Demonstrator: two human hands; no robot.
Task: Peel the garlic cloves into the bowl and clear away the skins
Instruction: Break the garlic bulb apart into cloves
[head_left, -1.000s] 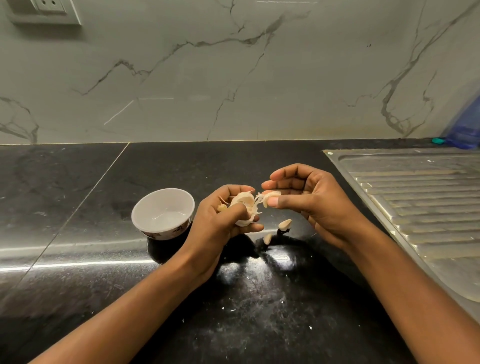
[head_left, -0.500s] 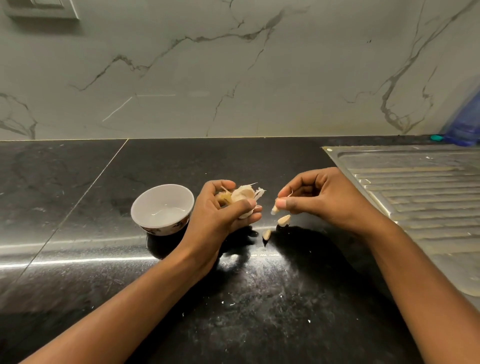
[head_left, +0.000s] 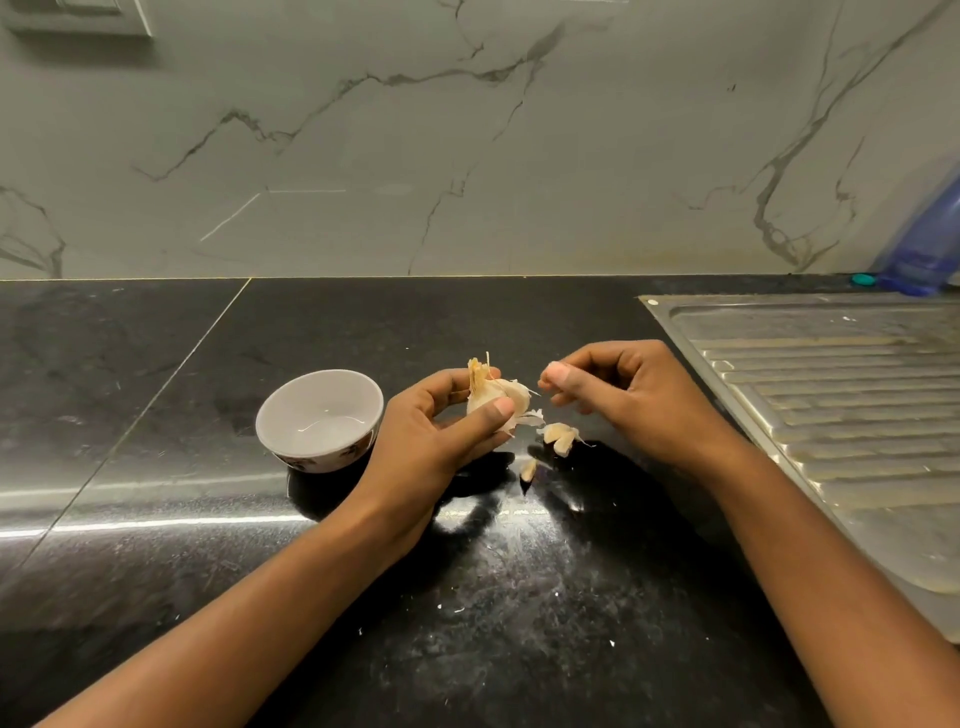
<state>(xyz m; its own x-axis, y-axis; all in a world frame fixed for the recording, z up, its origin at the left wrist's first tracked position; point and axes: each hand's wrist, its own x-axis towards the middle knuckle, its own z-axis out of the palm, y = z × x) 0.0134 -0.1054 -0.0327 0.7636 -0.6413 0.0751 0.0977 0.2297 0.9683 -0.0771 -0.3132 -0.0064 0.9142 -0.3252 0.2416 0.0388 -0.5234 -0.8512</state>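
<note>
The glossy black stone counter (head_left: 156, 467) carries a white bowl (head_left: 322, 405) left of centre, three loose garlic cloves (head_left: 558, 435) to its right (two touching, one nearer), scattered skin flecks (head_left: 457, 609) and a steel drainboard (head_left: 831, 395).

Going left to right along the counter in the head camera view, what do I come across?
First the bowl → left hand, gripping the garlic bulb → right hand → steel sink drainboard.
</note>
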